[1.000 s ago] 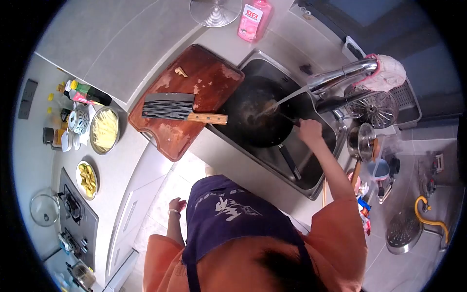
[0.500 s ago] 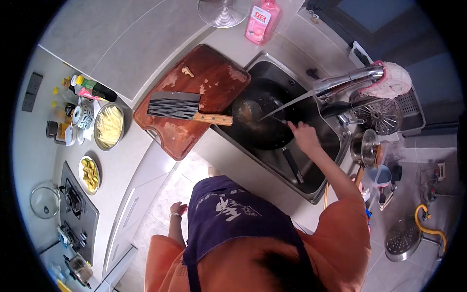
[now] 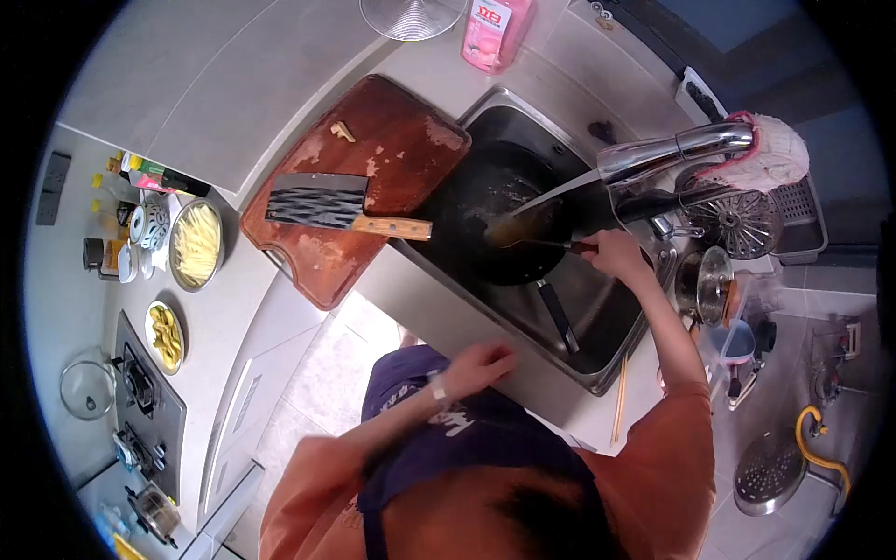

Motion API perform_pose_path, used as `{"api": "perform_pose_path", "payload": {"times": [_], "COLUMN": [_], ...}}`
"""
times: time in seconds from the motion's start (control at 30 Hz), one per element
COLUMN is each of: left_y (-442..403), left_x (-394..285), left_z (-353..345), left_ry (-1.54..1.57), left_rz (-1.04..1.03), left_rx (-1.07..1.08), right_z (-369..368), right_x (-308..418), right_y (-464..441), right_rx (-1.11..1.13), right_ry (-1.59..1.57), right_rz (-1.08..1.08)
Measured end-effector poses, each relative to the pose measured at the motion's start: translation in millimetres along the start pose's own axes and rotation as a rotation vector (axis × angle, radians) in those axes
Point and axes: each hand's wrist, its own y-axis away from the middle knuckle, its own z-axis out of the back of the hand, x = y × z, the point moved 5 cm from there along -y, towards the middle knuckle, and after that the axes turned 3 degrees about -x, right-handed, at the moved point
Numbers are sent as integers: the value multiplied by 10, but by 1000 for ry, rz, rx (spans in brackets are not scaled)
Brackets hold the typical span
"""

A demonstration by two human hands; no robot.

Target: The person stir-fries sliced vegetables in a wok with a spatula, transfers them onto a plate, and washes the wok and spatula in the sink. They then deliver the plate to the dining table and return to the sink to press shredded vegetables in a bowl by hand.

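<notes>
The far edge cuts off the pink plastic bottle (image 3: 495,39) and the round silver metal disc (image 3: 411,17). The right hand (image 3: 612,253) hides part of the slim dark-handled utensil (image 3: 581,248), whose left end blurs under running water (image 3: 560,193). The left forearm (image 3: 397,417) partly covers the purple cloth apron (image 3: 504,446).

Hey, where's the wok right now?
In the head view, the wok is in the sink, right of the cleaver, with water from the faucet running into it.

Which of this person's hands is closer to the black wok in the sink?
The right hand: it is beside the black wok, gripping a utensil that reaches inside. The left hand is farther off, in front of the purple apron.
</notes>
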Motion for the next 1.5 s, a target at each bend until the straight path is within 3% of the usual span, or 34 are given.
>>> {"api": "perform_pose_path", "payload": {"times": [0.07,0.13,0.2,0.33,0.43,0.57,0.67,0.73,0.93,1.03,1.13,1.33,1.4,1.5], "left_y": [-619,-1208,-1604,-2283,-2418,-2209,-1734,-1520,-928,-840,-783,-556,-465,-366], "left_x": [253,728,1015,1611,1967,1438,664,484,83,-68,-183,-580,-641,-541], "left_z": [-490,-864,-1061,-1350,-1452,-1501,-1334,-1360,-1024,-935,-747,-462,-447,-489], "left_ry": [485,568,493,548,518,799,671,1019,1318,1737,1793,1885,1970,1761], "left_rz": [136,415,656,702,1046,612,513,471,557,407,391,415,540,554], "left_rx": [37,-79,-397,-553,-772,-542,-470,-394,-232,183,326,451,442,314], "right_z": [68,143,176,97,63,172,318,445,616,655,655,881,909,875], "right_x": [-38,-84,-141,-172,-185,-221,-276,-271,-197,-157,-107,-25,-37,-68], "right_y": [67,122,153,177,194,274,343,371,369,372,407,583,607,675], "right_rx": [21,42,63,2,-33,17,-54,-68,-92,-103,-118,-274,-266,-248], "right_ry": [29,62,92,99,74,80,51,50,144,156,205,92,135,192], "right_rz": [11,29,61,82,70,-15,70,81,131,127,112,46,51,49]}}
